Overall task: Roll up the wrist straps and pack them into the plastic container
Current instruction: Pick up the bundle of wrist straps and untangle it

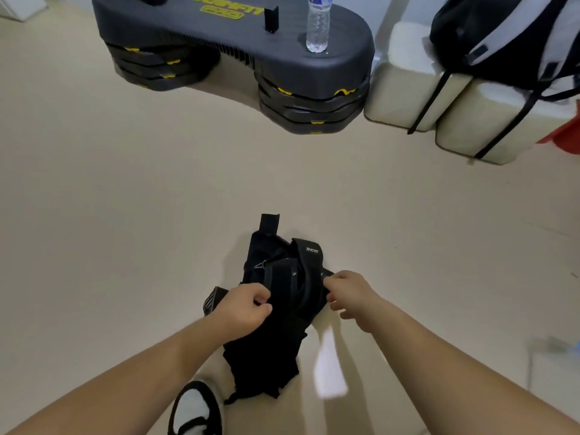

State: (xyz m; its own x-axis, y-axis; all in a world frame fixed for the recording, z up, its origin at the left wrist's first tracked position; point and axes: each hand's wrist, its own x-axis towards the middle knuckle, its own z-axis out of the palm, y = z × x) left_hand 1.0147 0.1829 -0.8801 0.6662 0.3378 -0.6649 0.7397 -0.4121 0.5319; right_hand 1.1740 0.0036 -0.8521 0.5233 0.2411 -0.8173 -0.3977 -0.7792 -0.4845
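Note:
A heap of black wrist straps lies on the beige floor in front of me, one strap end sticking out at the far side and a white logo showing on another. My left hand grips the left side of the heap with curled fingers. My right hand pinches a strap end at the heap's right edge. More black fabric trails from the heap toward me. No plastic container shows clearly in the frame.
A black and yellow exercise step platform stands ahead with a water bottle on it. White cushioned blocks and a black backpack sit at the far right. My shoe is at the bottom.

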